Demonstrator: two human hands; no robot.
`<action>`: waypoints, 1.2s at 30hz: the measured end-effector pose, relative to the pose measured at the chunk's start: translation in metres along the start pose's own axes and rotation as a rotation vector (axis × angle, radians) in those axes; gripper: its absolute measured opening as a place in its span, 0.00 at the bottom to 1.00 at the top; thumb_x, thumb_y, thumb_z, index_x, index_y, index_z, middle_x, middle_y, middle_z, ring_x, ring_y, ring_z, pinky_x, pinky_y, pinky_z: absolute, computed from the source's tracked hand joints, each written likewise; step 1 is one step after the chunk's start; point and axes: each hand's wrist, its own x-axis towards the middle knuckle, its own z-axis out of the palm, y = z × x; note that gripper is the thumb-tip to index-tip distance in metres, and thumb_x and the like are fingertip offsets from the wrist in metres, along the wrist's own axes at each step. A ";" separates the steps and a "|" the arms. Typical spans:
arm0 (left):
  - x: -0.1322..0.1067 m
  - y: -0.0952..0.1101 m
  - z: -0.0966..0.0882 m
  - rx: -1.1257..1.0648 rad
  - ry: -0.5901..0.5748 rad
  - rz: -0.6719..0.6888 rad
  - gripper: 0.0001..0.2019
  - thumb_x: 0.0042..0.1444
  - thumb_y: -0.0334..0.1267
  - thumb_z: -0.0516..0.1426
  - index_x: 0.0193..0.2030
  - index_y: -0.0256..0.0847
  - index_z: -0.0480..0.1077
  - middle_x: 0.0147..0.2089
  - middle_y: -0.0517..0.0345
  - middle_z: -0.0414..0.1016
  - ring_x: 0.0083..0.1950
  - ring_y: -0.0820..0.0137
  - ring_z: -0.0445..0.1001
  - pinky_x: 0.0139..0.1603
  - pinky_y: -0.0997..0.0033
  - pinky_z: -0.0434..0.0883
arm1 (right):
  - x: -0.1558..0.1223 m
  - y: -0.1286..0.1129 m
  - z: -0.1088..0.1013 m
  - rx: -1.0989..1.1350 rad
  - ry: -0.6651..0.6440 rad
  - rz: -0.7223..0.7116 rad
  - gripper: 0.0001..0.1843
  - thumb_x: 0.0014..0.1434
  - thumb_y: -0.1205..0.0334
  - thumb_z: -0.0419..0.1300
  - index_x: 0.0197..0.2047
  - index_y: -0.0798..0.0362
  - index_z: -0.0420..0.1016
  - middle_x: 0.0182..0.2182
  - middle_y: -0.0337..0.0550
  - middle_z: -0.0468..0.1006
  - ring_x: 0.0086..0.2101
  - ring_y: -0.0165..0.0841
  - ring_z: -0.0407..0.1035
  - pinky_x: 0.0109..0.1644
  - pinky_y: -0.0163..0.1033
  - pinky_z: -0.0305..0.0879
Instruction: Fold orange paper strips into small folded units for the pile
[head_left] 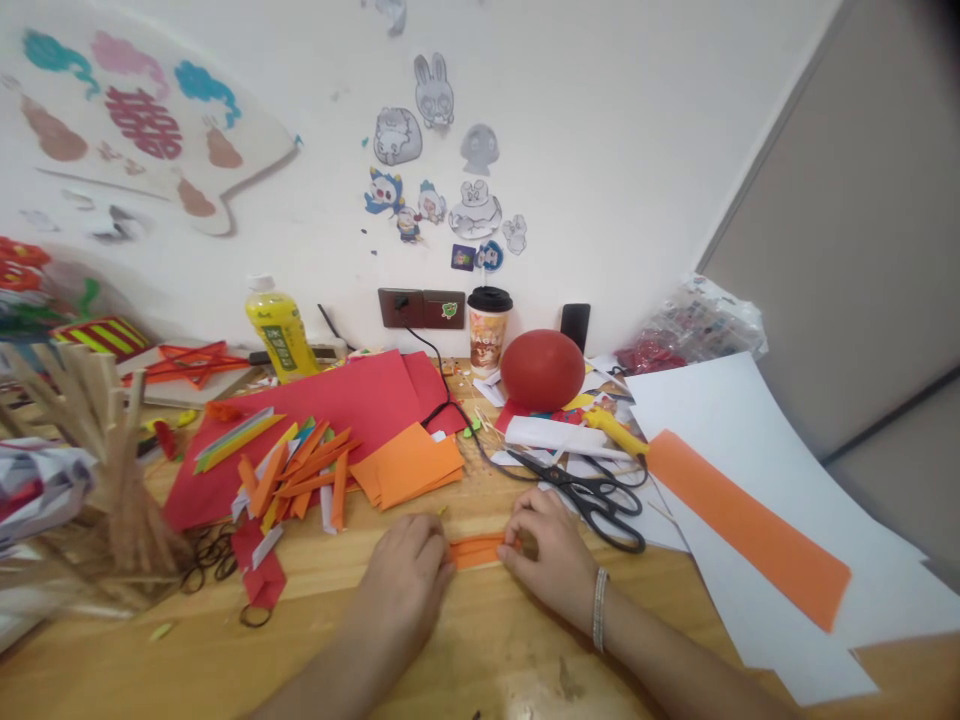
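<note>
A small folded strip of orange paper (pixel 477 551) lies on the wooden table between my hands. My left hand (pixel 409 565) has its fingers curled down over the strip's left end. At the right end, my right hand (pixel 546 550) pinches the paper between thumb and fingers; a bracelet circles that wrist. Just behind sits a stack of orange paper squares (pixel 411 466). Folded orange, yellow and white paper pieces (pixel 300 472) are heaped to the left on red paper sheets (pixel 360 395). Black-handled scissors (pixel 585 492) rest close beyond my right hand.
A red balloon (pixel 542 369), a lidded cup (pixel 489 330) and a yellow bottle (pixel 280 328) stand along the wall. White sheets (pixel 750 480) with a long orange strip (pixel 750 530) cover the right side. Wooden sticks (pixel 112 440) stand at left. A black cable (pixel 448 385) crosses the table.
</note>
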 end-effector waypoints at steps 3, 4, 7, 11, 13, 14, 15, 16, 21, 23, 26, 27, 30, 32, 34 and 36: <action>0.000 -0.001 0.003 0.041 -0.009 -0.013 0.09 0.57 0.31 0.48 0.29 0.38 0.67 0.35 0.51 0.69 0.35 0.63 0.67 0.35 0.63 0.69 | 0.000 -0.002 -0.001 -0.013 -0.001 0.000 0.08 0.45 0.72 0.64 0.23 0.53 0.69 0.31 0.38 0.68 0.36 0.33 0.61 0.40 0.39 0.56; 0.000 0.000 0.004 0.057 -0.013 -0.017 0.09 0.57 0.31 0.48 0.29 0.37 0.67 0.34 0.51 0.69 0.35 0.63 0.67 0.34 0.63 0.69 | 0.000 -0.002 -0.001 -0.019 -0.001 0.000 0.08 0.45 0.71 0.64 0.23 0.53 0.68 0.31 0.38 0.68 0.36 0.33 0.61 0.40 0.39 0.56; 0.002 0.002 0.005 0.104 -0.019 -0.039 0.10 0.57 0.30 0.47 0.29 0.37 0.68 0.34 0.50 0.68 0.34 0.63 0.66 0.35 0.63 0.68 | -0.001 -0.002 -0.001 -0.032 0.002 0.001 0.08 0.45 0.72 0.64 0.23 0.53 0.68 0.30 0.38 0.68 0.35 0.33 0.61 0.39 0.38 0.56; 0.007 0.008 0.001 0.120 -0.093 -0.123 0.10 0.56 0.30 0.48 0.27 0.37 0.68 0.33 0.51 0.68 0.34 0.63 0.66 0.35 0.64 0.66 | -0.001 -0.002 -0.001 -0.017 -0.001 0.007 0.08 0.46 0.73 0.62 0.22 0.54 0.68 0.30 0.38 0.68 0.36 0.33 0.61 0.39 0.38 0.55; 0.009 0.009 -0.003 0.115 -0.149 -0.179 0.09 0.55 0.30 0.49 0.26 0.37 0.68 0.33 0.51 0.68 0.35 0.63 0.66 0.35 0.64 0.66 | 0.000 -0.002 0.000 -0.021 -0.010 0.009 0.07 0.47 0.72 0.62 0.23 0.53 0.68 0.31 0.39 0.68 0.36 0.34 0.61 0.40 0.39 0.55; 0.010 0.010 -0.004 0.111 -0.174 -0.203 0.09 0.54 0.31 0.50 0.26 0.37 0.68 0.33 0.51 0.68 0.35 0.63 0.66 0.35 0.64 0.65 | 0.000 -0.002 0.000 -0.028 -0.016 0.010 0.06 0.47 0.72 0.62 0.23 0.53 0.68 0.31 0.39 0.68 0.36 0.34 0.60 0.40 0.39 0.55; 0.011 0.010 -0.005 0.108 -0.191 -0.224 0.08 0.54 0.31 0.51 0.27 0.38 0.68 0.33 0.52 0.68 0.36 0.63 0.66 0.35 0.64 0.65 | 0.001 -0.002 0.000 -0.035 -0.021 0.013 0.06 0.47 0.71 0.61 0.24 0.53 0.69 0.32 0.39 0.68 0.36 0.34 0.60 0.41 0.39 0.55; 0.011 0.010 -0.004 0.107 -0.197 -0.238 0.07 0.53 0.31 0.51 0.27 0.38 0.69 0.33 0.52 0.68 0.36 0.63 0.66 0.36 0.64 0.64 | 0.001 -0.002 0.000 -0.040 -0.025 0.017 0.06 0.47 0.71 0.61 0.24 0.53 0.69 0.32 0.39 0.68 0.37 0.34 0.60 0.41 0.39 0.54; 0.005 0.006 0.004 0.123 -0.064 -0.067 0.11 0.55 0.29 0.52 0.38 0.47 0.73 0.43 0.52 0.68 0.43 0.62 0.64 0.41 0.62 0.63 | 0.001 0.000 0.001 -0.044 -0.038 0.032 0.06 0.47 0.71 0.62 0.25 0.53 0.68 0.32 0.39 0.68 0.36 0.34 0.60 0.40 0.38 0.54; 0.004 0.005 0.006 0.121 0.019 0.053 0.12 0.57 0.31 0.53 0.40 0.54 0.74 0.45 0.54 0.68 0.46 0.60 0.62 0.43 0.60 0.61 | 0.001 0.000 0.001 -0.045 -0.038 0.027 0.06 0.47 0.71 0.62 0.25 0.53 0.68 0.32 0.38 0.67 0.36 0.33 0.60 0.40 0.38 0.54; 0.004 0.005 0.004 0.133 0.005 0.134 0.10 0.59 0.36 0.53 0.40 0.55 0.74 0.45 0.56 0.68 0.47 0.61 0.61 0.44 0.60 0.61 | 0.002 0.000 0.000 -0.047 -0.041 0.020 0.06 0.47 0.70 0.62 0.25 0.53 0.68 0.32 0.38 0.67 0.36 0.33 0.60 0.41 0.38 0.54; 0.005 0.004 0.003 0.142 -0.024 0.142 0.10 0.60 0.37 0.53 0.40 0.55 0.74 0.45 0.56 0.69 0.46 0.61 0.61 0.44 0.60 0.61 | 0.002 0.000 -0.001 -0.046 -0.044 0.020 0.06 0.47 0.70 0.62 0.25 0.53 0.68 0.32 0.38 0.67 0.36 0.33 0.60 0.41 0.38 0.54; 0.004 0.003 0.001 0.165 -0.019 0.128 0.10 0.60 0.37 0.52 0.38 0.54 0.75 0.45 0.55 0.69 0.46 0.61 0.61 0.43 0.59 0.62 | 0.002 0.000 -0.001 -0.043 -0.046 0.027 0.07 0.46 0.70 0.63 0.24 0.53 0.68 0.32 0.38 0.67 0.37 0.33 0.60 0.41 0.38 0.54; 0.001 0.001 0.000 0.169 0.020 0.123 0.11 0.59 0.35 0.52 0.36 0.52 0.76 0.44 0.54 0.69 0.45 0.60 0.61 0.42 0.59 0.62 | 0.002 0.001 -0.001 -0.040 -0.038 0.028 0.07 0.46 0.70 0.63 0.24 0.53 0.68 0.33 0.38 0.68 0.37 0.33 0.60 0.41 0.38 0.54; -0.003 -0.001 -0.003 0.162 0.018 0.120 0.12 0.56 0.32 0.52 0.35 0.51 0.76 0.44 0.53 0.70 0.45 0.59 0.61 0.41 0.58 0.62 | 0.002 0.002 0.000 -0.038 -0.037 0.028 0.07 0.46 0.69 0.64 0.25 0.53 0.68 0.33 0.38 0.68 0.37 0.33 0.60 0.41 0.38 0.54; -0.004 -0.002 -0.010 0.146 -0.035 0.115 0.13 0.53 0.29 0.53 0.37 0.50 0.75 0.44 0.53 0.70 0.45 0.58 0.62 0.41 0.58 0.63 | 0.002 0.003 0.000 -0.040 -0.042 0.031 0.07 0.46 0.69 0.64 0.25 0.53 0.68 0.33 0.38 0.68 0.37 0.33 0.60 0.41 0.38 0.54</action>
